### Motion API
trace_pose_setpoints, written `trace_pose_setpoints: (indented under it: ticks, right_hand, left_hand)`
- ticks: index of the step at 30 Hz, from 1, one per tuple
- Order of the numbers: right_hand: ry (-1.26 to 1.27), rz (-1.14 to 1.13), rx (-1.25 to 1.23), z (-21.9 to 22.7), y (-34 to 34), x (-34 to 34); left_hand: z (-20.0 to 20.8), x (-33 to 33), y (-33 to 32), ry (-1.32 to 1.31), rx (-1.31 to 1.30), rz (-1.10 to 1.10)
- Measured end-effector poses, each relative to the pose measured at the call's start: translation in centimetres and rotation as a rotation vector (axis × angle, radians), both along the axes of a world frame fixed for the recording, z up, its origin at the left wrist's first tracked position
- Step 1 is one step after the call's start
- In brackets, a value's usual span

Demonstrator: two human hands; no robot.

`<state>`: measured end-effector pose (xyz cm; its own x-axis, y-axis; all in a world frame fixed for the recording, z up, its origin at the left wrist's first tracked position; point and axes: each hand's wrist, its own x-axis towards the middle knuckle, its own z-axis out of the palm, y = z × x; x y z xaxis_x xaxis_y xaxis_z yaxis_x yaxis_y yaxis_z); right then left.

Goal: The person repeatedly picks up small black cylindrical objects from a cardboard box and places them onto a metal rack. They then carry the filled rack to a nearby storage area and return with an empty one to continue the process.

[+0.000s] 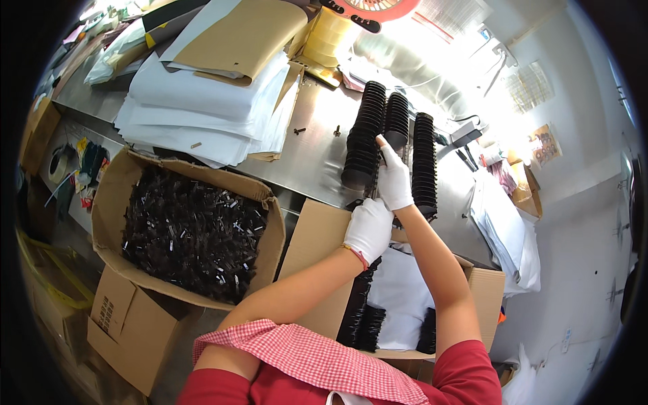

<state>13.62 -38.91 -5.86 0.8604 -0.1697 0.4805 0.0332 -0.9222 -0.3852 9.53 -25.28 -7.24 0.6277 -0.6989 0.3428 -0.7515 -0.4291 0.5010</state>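
Note:
Both my hands wear white gloves and meet at the near end of the rows of stacked black ribbed pieces (368, 135) on the metal table. My left hand (369, 231) is closed, its fingers curled beside the near end of the left row; a small dark bit shows at its fingertips. Just beyond it, my right hand (394, 181) is closed between the left row and the right row (424, 162), below the shorter middle row (397, 118). A dark sliver shows by its upper finger. What either hand grips is mostly hidden.
An open carton (108, 223) full of small black pieces stands at left. Below my hands, another carton (486, 297) holds black bristly rows and white sheets (401, 290). Paper stacks (189, 115) lie at far left, white bags (506, 229) at right. Two small dark pieces (300, 131) lie on the table.

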Motion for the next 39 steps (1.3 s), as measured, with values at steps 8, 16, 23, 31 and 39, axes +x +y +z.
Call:
trace_pose_setpoints:
  ticks: [8,16,23,31,39]
  right_hand:
    - [-0.050,-0.081,0.246,7.2,0.8,-3.1]
    - [0.159,0.093,0.119,8.8,-1.4,-5.2]
    - [0.205,0.191,1.434,3.1,-9.5,4.0]
    - [0.071,0.008,0.707,0.9,-5.0,4.9]
    - [0.045,0.052,-0.199,5.3,-5.6,5.0]
  left_hand:
    - [2.0,0.8,0.6,1.108,-0.736,-0.120]
    - [4.2,0.9,0.2,1.882,-1.009,-0.001]
    - [2.4,0.1,-0.8,0.647,-0.175,-0.050]
    - [2.6,0.1,-0.5,0.565,-0.086,-0.074]
    - [1.9,1.0,-1.0,1.036,-0.399,-0.078]
